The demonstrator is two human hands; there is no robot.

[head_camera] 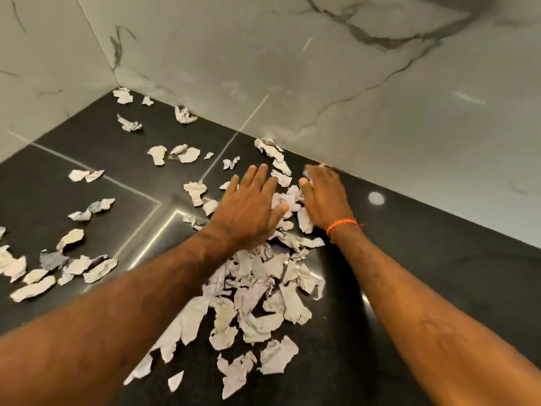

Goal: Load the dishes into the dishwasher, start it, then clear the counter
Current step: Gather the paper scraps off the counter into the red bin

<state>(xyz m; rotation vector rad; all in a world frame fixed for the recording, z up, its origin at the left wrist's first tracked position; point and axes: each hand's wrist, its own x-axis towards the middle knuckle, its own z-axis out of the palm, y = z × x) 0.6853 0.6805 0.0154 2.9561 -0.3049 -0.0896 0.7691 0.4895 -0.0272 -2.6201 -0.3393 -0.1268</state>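
Observation:
Torn, crumpled paper scraps lie scattered over a black counter (424,273). The densest pile of scraps (257,294) sits between my forearms. My left hand (248,209) lies flat with straight fingers on scraps near the middle of the counter. My right hand (325,197), an orange thread at its wrist, reaches to the foot of the back wall with fingers extended over scraps; its fingertips are blurred. More loose scraps (73,265) lie at the left, and a few sit in the far corner (124,96).
White marble-veined wall tiles (322,83) rise behind and to the left of the counter, meeting in a corner. Thin shiny seams (152,200) cross the counter surface. No dishes or dishwasher show in this view.

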